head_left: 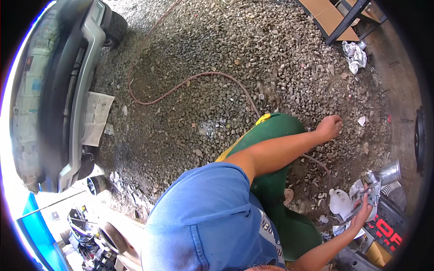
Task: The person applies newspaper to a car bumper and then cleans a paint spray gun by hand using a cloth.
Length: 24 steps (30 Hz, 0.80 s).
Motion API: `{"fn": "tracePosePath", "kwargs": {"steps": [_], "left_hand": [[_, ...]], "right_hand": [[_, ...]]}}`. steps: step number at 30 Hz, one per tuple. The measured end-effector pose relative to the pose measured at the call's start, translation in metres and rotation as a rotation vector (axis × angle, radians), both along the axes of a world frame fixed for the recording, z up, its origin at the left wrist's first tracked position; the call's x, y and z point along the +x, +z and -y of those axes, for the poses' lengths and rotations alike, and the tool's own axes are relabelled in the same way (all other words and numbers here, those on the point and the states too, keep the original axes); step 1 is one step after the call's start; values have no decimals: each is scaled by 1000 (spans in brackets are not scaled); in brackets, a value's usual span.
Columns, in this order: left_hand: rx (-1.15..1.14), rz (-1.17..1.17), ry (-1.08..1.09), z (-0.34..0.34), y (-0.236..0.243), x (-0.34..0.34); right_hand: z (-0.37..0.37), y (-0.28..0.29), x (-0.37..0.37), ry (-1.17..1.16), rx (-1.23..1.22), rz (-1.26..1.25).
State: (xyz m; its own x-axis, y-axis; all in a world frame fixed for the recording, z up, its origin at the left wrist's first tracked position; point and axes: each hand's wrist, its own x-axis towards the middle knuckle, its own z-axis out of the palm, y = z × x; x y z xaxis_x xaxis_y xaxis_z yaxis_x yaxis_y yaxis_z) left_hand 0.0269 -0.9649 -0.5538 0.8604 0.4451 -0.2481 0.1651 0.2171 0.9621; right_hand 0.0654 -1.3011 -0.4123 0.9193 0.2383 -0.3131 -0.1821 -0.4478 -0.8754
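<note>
My left arm reaches across my green trouser leg (280, 135). At its end my left hand (329, 128) hangs over the gravel with fingers curled in, and nothing shows in them. Low on the right, my right hand (361, 213) has its fingers around a silver spray gun (373, 189), partly hidden by the hand and crumpled paper. A shiny metal cup (389, 172) is by the gun's upper end. Close to the right hand lies a whitish translucent plastic container (340, 203).
A reddish hose (199, 76) winds over the gravel (190, 40) to my leg. At left stands a vehicle bumper (88, 90) with newspaper (97, 117) at it. A dark box with red lettering (384, 228) is at lower right, crumpled paper (355, 56) at upper right.
</note>
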Motion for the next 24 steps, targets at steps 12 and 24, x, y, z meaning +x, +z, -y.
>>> {"fn": "tracePosePath", "kwargs": {"steps": [12, 24], "left_hand": [[-313, -5, 24, -7, 29, -8], [-177, -26, 14, -3, 4, 5]], "right_hand": [[4, -13, 9, -124, -28, 14], [-11, 0, 3, -141, -35, 9]]}}
